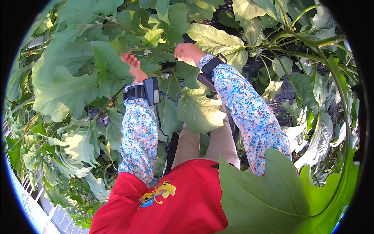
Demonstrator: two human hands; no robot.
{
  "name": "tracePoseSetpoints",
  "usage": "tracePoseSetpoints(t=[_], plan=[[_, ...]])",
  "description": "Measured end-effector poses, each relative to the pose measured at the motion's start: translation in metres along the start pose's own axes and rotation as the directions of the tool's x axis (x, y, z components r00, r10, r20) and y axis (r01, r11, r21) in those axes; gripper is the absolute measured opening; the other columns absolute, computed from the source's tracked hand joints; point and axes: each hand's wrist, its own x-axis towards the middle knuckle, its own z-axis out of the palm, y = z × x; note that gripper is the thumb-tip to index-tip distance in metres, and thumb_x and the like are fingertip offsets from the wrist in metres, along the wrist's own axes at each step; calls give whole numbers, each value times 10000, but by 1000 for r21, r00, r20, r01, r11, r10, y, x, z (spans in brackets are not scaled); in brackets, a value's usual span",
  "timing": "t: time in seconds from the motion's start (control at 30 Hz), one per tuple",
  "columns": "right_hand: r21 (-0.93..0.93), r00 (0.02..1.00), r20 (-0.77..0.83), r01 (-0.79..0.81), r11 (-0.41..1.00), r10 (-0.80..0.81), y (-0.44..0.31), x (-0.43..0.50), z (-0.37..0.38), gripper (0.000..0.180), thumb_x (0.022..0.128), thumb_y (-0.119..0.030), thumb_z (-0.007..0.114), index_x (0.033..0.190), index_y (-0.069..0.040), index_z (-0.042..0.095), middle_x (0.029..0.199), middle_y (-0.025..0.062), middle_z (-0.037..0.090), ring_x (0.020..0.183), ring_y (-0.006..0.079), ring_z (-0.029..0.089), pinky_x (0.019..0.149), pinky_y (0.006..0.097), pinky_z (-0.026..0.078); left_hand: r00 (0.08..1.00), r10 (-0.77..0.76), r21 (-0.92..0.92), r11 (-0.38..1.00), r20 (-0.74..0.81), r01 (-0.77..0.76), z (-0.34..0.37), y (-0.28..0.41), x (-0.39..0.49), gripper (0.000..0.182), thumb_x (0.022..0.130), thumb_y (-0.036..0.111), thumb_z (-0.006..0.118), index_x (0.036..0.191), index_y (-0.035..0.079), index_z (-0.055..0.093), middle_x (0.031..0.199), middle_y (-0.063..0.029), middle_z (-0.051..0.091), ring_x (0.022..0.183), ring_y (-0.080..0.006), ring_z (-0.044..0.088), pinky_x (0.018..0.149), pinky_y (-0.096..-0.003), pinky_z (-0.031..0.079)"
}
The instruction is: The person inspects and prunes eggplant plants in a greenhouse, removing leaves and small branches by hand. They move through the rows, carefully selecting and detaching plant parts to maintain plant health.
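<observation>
My left hand [134, 65] is among the lobed leaves of an eggplant plant, palm turned inward and fingers loosely bent and apart. A large green leaf [109, 60] covers part of it, and I see nothing held in it. A pale purple flower [147, 52] is just to its right. My right hand [188, 52] is curled closed in front of a broad, sunlit leaf [217, 39]. Whether anything is inside its fingers is hidden. Another small flower [166, 76] hangs between and below the hands.
Black devices are strapped to my left wrist [143, 92] and right wrist [212, 66]; a cable [159, 120] runs down from the left one. Thick branching stems [314, 43] reach in from the right. A big leaf [260, 187] overlaps my red shirt. Dark plastic film [285, 93] shows between leaves.
</observation>
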Motion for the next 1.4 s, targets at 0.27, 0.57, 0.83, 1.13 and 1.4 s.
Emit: tracePoseSetpoints(t=[0.27, 0.57, 0.83, 1.13, 1.4], plan=[[216, 940, -302, -94, 972, 158, 9, 50, 52, 240, 756, -99, 631, 992, -57, 646, 943, 171, 648, 904, 368, 612, 758, 402, 498, 976, -120, 115, 988, 180, 101, 6, -35, 5, 394, 934, 222, 426, 1265, 9, 413, 1278, -167, 511, 1224, -291, 458, 977, -494, 354], [386, 861, -474, 13, 922, 186, 8, 54, 55, 179, 825, -75, 662, 976, 4, 610, 774, 111, 661, 611, 162, 624, 559, 285, 506, 892, -124, 139, 988, 434, 69, -5, -39, -10, 437, 1011, 356, 377, 1179, -30, 495, 1190, -211, 597, 1103, -266, 587, 973, -362, 433], [975, 559, -168, -29, 222, 812, 61, 37, 1, 309, 975, -259, 412, 944, 34, 505, 710, 206, 630, 514, 300, 623, 460, 434, 563, 872, -207, 264, 960, 443, 94, -2, -35, -22, 439, 1013, 395, 365, 1094, 4, 547, 1117, -168, 639, 1038, -222, 603, 937, -334, 449], [480, 954, -10, -258, 838, 299, -19, -15, -32, 452, 833, -76, 643, 1242, 4, 469, 1167, 119, 609, 1045, 197, 590, 864, 310, 496, 887, -201, 160, 976, 417, 146, -3, -38, -9, 397, 996, 366, 430, 1100, 0, 543, 1146, -173, 612, 1052, -251, 598, 943, -342, 440], [270, 870, 493, -121, 955, -29, -101, -17, -23, 265, 850, -145, 621, 1087, -25, 622, 864, 2, 620, 831, 116, 564, 746, 266, 483, 895, -183, 66, 983, 407, 171, -3, -25, -16, 523, 909, 452, 572, 1040, -54, 565, 1128, -225, 589, 1081, -308, 572, 956, -396, 456]])
